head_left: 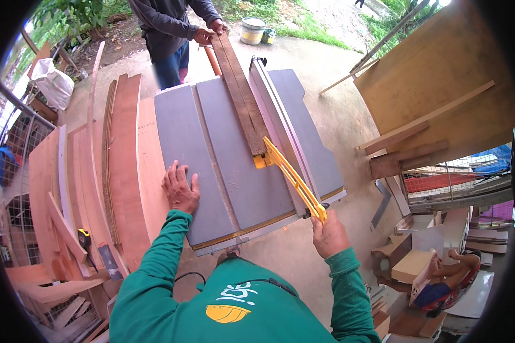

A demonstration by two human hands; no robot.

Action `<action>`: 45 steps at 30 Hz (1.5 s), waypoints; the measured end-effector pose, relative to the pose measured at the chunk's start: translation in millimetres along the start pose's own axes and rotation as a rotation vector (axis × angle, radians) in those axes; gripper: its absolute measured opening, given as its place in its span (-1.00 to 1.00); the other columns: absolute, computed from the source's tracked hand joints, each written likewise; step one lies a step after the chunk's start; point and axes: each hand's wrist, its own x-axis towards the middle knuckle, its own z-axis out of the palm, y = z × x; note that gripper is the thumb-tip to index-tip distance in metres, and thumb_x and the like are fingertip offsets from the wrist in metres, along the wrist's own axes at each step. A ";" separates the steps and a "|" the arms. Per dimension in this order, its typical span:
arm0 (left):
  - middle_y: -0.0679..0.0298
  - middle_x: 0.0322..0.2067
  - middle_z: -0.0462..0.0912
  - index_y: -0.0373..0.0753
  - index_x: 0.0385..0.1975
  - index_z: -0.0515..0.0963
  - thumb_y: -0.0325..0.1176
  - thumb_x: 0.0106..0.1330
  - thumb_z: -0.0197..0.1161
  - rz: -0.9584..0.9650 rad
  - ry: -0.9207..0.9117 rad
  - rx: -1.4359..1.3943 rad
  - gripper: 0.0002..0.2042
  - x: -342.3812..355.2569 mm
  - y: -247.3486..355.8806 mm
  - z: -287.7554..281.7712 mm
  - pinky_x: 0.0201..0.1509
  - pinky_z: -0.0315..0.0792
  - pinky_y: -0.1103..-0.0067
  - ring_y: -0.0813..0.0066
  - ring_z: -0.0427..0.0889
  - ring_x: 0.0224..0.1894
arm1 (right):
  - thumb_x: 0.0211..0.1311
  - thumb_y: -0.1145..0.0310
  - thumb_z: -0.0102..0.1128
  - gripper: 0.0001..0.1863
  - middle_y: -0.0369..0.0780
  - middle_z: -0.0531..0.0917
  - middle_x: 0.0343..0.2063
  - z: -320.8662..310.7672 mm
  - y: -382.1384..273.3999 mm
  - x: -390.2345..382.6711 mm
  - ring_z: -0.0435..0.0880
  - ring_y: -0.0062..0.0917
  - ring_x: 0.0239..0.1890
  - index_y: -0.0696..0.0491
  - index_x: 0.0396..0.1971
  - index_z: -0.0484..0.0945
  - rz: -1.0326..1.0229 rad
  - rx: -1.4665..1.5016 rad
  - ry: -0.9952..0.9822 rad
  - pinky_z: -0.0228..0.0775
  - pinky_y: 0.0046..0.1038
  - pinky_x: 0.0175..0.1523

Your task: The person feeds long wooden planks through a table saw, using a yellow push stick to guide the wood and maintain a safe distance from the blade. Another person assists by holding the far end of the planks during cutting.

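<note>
On the grey table saw counter [223,131], a long dark plank [241,94] lies against the rip fence [280,126]. The right hand [328,233] is closed around a yellow push stick [292,177], whose tip meets the plank's near end. The left hand [180,188] rests flat, fingers spread, on the counter left of the plank. A co-worker's hands [209,31] hold the plank's far end.

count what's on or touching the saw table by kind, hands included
Hands: 3, the left hand flat on the table, the right hand gripping the stick, a co-worker's hand on the plank
Dark plank: 1
Yellow push stick: 1
Fence: 1
Total: 6
</note>
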 end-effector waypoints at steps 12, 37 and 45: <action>0.06 0.42 0.40 -0.13 0.17 0.51 -0.18 0.44 0.34 0.010 -0.012 0.003 -0.62 2.3 1.4 -4.5 0.57 0.13 0.05 -0.01 0.31 0.49 | 0.57 0.21 0.18 -0.64 0.30 0.69 -0.33 7.0 -10.1 20.0 0.69 0.34 -0.18 0.23 -0.12 0.36 -0.031 -0.036 0.006 0.52 0.17 -0.08; 0.12 0.47 0.43 -0.08 0.18 0.59 -0.05 0.47 0.29 -0.029 -0.143 -0.032 -0.61 1.2 -11.5 -8.2 0.62 0.14 0.11 0.09 0.29 0.56 | 0.59 0.08 0.14 -0.61 0.08 0.71 -0.35 45.3 39.6 90.8 0.70 0.12 -0.29 0.18 -0.16 0.50 -0.439 0.255 0.295 0.53 0.00 -0.17; 0.32 0.73 -0.18 0.03 0.70 -0.02 0.04 0.57 0.15 -0.128 -0.547 0.131 -0.21 -72.9 -9.5 -63.5 0.72 -0.17 -0.12 0.20 -0.18 0.75 | 0.56 0.19 0.25 -0.62 -0.05 0.66 -0.21 86.8 171.4 -65.3 0.68 -0.25 -0.14 0.23 0.04 0.53 -0.287 0.420 0.925 0.53 -0.24 0.04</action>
